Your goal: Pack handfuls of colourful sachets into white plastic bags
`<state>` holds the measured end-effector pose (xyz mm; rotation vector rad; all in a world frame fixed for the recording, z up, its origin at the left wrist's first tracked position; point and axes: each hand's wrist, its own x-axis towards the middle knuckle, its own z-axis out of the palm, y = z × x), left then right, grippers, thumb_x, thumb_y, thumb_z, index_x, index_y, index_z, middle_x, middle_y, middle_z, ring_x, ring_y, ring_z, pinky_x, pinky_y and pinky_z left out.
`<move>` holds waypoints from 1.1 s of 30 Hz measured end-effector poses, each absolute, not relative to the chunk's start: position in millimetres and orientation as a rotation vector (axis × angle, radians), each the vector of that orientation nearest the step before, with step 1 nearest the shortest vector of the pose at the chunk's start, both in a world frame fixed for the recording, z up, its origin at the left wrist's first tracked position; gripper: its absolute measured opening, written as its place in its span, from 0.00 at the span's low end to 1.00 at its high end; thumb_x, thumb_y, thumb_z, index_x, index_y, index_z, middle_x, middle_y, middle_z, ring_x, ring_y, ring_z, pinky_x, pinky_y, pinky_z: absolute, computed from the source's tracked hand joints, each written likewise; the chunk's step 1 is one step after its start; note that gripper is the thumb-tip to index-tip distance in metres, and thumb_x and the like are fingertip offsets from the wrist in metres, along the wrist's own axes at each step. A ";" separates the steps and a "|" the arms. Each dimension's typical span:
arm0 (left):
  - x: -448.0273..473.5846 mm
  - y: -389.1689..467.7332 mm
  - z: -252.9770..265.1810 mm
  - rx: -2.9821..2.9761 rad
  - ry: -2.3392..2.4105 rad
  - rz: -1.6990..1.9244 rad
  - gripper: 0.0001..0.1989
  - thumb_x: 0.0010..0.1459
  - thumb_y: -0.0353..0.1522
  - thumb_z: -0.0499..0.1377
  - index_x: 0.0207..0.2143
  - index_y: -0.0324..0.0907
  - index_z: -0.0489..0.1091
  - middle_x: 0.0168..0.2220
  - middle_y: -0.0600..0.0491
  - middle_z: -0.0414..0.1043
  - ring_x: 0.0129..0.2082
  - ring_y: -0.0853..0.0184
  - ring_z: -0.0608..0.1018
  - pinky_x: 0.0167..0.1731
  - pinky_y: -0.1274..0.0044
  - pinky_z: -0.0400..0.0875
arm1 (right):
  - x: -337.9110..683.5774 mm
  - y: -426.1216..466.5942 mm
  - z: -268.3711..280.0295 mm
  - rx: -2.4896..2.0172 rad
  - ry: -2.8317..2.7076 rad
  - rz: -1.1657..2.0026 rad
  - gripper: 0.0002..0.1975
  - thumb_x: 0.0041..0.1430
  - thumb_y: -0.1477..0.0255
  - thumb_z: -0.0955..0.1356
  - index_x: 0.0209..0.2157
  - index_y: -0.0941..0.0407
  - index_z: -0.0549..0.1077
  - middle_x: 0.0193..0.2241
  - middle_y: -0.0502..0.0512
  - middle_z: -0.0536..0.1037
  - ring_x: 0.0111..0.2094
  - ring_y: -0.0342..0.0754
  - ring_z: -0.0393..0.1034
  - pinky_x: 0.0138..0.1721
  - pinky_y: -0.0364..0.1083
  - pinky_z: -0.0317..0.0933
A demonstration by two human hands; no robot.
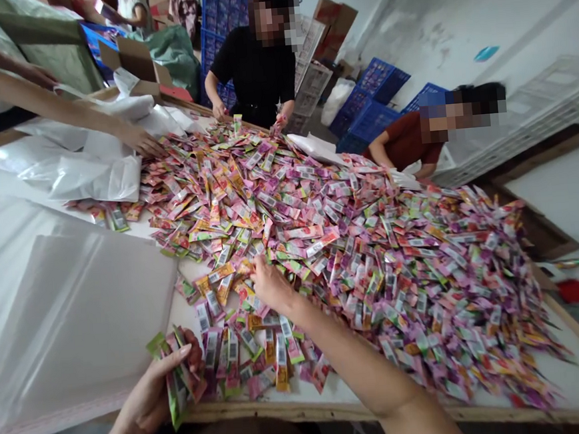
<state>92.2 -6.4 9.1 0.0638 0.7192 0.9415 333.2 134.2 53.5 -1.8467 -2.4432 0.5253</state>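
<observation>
A bunch of green and pink stick packets (175,380) is gripped in my left hand (150,388), close to the table's front edge. My right hand (273,286) reaches over the near side of a big pile of packets (341,239). Its fingertips are pinched on a yellow-orange stick packet (246,267), partly hidden by the fingers. Loose packets with barcodes (232,348) lie between my two hands. The pile mixes pink, purple, green and orange packets.
Flat clear plastic bags (91,313) lie stacked at the left. Filled white bags (84,159) sit behind them, near another person's arm (60,108). Two co-workers stand across the wooden-edged table (385,418). Blue crates (361,114) are stacked behind.
</observation>
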 end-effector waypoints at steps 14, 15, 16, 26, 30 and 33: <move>90.5 -6.7 6.9 0.017 0.718 0.956 0.12 0.54 0.28 0.66 0.39 0.44 0.68 0.26 0.57 0.65 0.24 0.69 0.71 0.26 0.72 0.74 | 350.1 116.3 44.1 -2.007 -1.970 1.087 0.09 0.53 0.67 0.73 0.32 0.58 0.76 0.27 0.51 0.79 0.30 0.46 0.73 0.30 0.41 0.63; 90.7 -6.5 7.9 0.016 0.713 0.941 0.12 0.54 0.28 0.66 0.39 0.44 0.68 0.26 0.57 0.65 0.24 0.69 0.71 0.26 0.71 0.74 | 349.3 116.8 48.2 -1.960 -1.975 1.087 0.07 0.55 0.69 0.71 0.34 0.58 0.76 0.29 0.51 0.79 0.32 0.46 0.74 0.33 0.41 0.64; 91.0 -6.2 8.9 0.009 0.715 0.930 0.12 0.53 0.28 0.66 0.38 0.43 0.68 0.26 0.57 0.66 0.24 0.69 0.72 0.26 0.71 0.75 | 346.0 118.6 51.6 -1.914 -1.982 1.070 0.07 0.57 0.71 0.69 0.36 0.58 0.76 0.31 0.51 0.80 0.34 0.46 0.74 0.36 0.42 0.64; 92.1 -5.7 9.3 0.037 0.700 0.974 0.09 0.55 0.28 0.65 0.38 0.43 0.69 0.25 0.57 0.66 0.23 0.70 0.70 0.25 0.75 0.72 | 245.3 165.2 46.6 -1.824 -2.523 0.725 0.26 0.44 0.54 0.77 0.42 0.54 0.76 0.36 0.57 0.82 0.40 0.55 0.77 0.40 0.47 0.66; 92.0 -6.2 7.1 0.036 0.697 0.985 0.10 0.53 0.28 0.66 0.38 0.42 0.69 0.24 0.56 0.66 0.23 0.70 0.71 0.24 0.77 0.71 | 230.0 159.7 41.7 -1.914 -2.456 0.829 0.23 0.39 0.61 0.80 0.36 0.56 0.78 0.36 0.62 0.82 0.42 0.61 0.77 0.43 0.51 0.67; 92.2 -7.9 6.4 0.044 0.708 0.983 0.11 0.53 0.29 0.67 0.38 0.42 0.70 0.24 0.56 0.66 0.22 0.71 0.70 0.22 0.78 0.70 | 236.8 158.3 45.4 -1.907 -2.308 0.930 0.12 0.44 0.72 0.77 0.33 0.57 0.78 0.34 0.59 0.82 0.40 0.57 0.77 0.41 0.49 0.67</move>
